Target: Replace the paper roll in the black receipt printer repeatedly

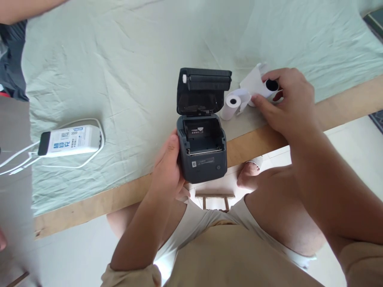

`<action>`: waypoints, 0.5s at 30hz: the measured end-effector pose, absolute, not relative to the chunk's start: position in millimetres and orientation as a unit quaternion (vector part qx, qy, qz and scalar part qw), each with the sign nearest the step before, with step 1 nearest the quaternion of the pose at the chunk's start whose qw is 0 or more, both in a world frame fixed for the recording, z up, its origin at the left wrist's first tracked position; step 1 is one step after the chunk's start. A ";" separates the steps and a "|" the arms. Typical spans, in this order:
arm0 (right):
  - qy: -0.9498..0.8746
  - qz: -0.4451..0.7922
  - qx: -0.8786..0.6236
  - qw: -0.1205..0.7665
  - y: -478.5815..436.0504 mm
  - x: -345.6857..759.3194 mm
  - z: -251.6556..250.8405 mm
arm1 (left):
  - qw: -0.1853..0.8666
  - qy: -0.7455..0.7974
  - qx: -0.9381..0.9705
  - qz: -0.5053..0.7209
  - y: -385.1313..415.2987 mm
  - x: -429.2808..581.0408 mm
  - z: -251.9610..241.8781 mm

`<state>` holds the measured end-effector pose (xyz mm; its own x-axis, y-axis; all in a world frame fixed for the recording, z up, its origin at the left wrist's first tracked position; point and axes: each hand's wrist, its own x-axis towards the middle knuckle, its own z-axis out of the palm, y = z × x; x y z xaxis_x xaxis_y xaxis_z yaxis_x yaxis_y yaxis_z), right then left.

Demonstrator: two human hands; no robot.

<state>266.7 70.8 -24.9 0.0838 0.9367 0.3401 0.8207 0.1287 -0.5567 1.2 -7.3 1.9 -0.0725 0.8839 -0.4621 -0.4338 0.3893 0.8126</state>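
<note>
My left hand [169, 167] grips the left side of a dark portable printer [203, 165], whose lid [202, 91] is flipped up and whose paper bay lies exposed. A small white paper roll [230, 107] stands on the cloth just right of the lid, with a loose curl of paper beside it. Farther right, my right hand [284, 97] has its thumb and fingers around a larger white paper roll [265, 93] with a dark hollow core. A loose end of paper sticks up behind that roll.
A pale green cloth [134, 79] covers the table, with a bare wooden front edge [119, 199]. A white power strip [72, 140] with cables lies at the left. Another person's arm [26, 8] reaches in at the top left. A wooden stool [214, 196] shows below.
</note>
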 end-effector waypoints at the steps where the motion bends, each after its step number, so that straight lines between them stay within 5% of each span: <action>1: -0.668 0.096 -0.655 0.340 70.2 267.4 -25.7 | 0.651 0.525 0.219 0.503 -7.1 1.2 2.8; 15: -0.651 0.093 -0.693 0.297 65.1 268.3 -21.7 | 0.633 0.543 0.209 0.510 -6.8 1.2 0.1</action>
